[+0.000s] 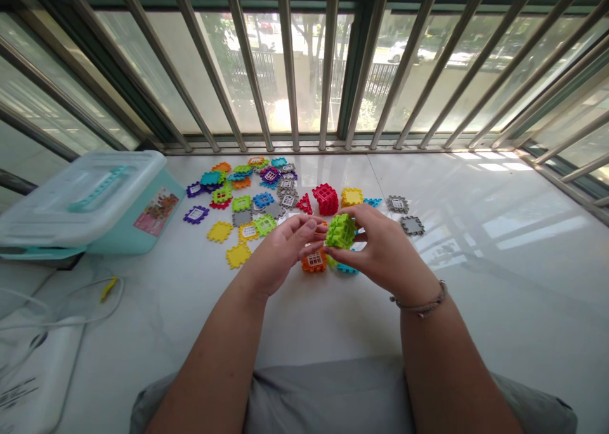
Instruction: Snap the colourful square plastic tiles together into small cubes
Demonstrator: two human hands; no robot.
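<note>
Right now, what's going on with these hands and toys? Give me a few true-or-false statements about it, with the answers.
The right hand grips a green cube of interlocking plastic tiles. True.

The left hand holds a red tile cube. False: the red cube sits on the white floor beyond the hands.

A bracelet is on the left wrist. False: it is on the right wrist.

A teal storage box with a clear lid stands left of the loose tiles. True.

An orange tile cube sits below the hands. True.
</note>
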